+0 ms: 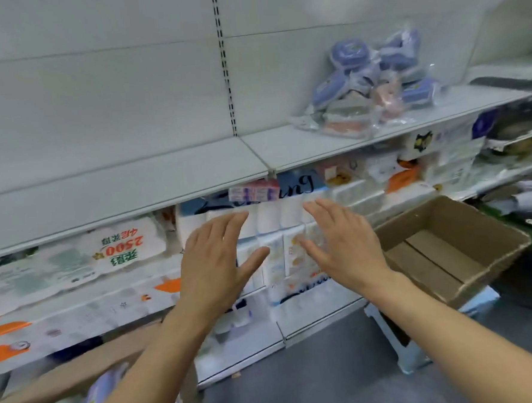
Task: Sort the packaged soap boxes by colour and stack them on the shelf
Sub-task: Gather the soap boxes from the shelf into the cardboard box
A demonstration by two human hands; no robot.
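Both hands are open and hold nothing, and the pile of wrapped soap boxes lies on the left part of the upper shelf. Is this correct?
Not quite. The head view shows the pile of wrapped soap boxes on the right part of the upper shelf, right of the slotted upright. The rest holds: the left hand and right hand are open and hold nothing.

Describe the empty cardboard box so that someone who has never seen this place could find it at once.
Start at the long grey shelf and go down to the floor at its right end. There the empty cardboard box sits tilted on a pale blue stool, beside the right hand. Unlike the cardboard box at lower left, it holds nothing.
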